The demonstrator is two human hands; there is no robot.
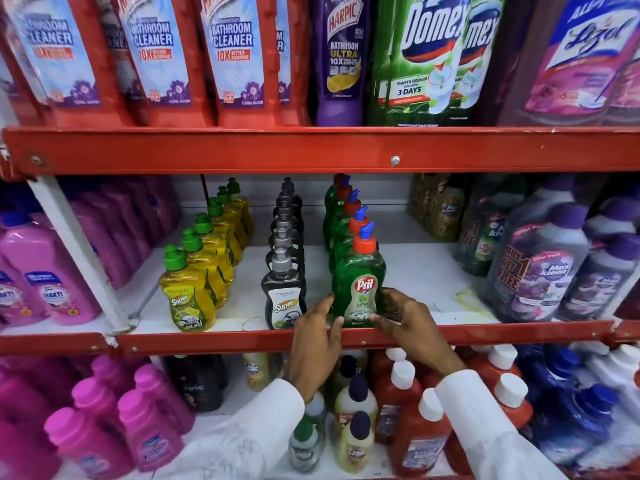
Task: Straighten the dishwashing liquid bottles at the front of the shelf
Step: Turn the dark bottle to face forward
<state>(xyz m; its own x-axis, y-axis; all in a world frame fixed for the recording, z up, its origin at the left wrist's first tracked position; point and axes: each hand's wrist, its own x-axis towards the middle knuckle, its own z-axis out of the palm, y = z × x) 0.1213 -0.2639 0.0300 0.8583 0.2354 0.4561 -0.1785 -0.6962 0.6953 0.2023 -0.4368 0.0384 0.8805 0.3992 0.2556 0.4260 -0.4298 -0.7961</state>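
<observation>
On the middle shelf [311, 337], the yellow Super bottle [187, 299] and the dark Super bottle [284, 303] head their rows at the front edge. Just right of them, the left hand [315, 344] presses curled fingers to the green Pril bottle [358, 289]. The right hand [410, 327] grips its other side, both wrists angled upward.

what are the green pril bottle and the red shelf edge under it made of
Green Pril bottle: apparently clear tinted plastic, glossy; light shines through the body, and it has an opaque orange cap with a blue spout.
Red shelf edge: likely painted metal, semi-gloss; small fasteners and chipped paint show along it.
</observation>
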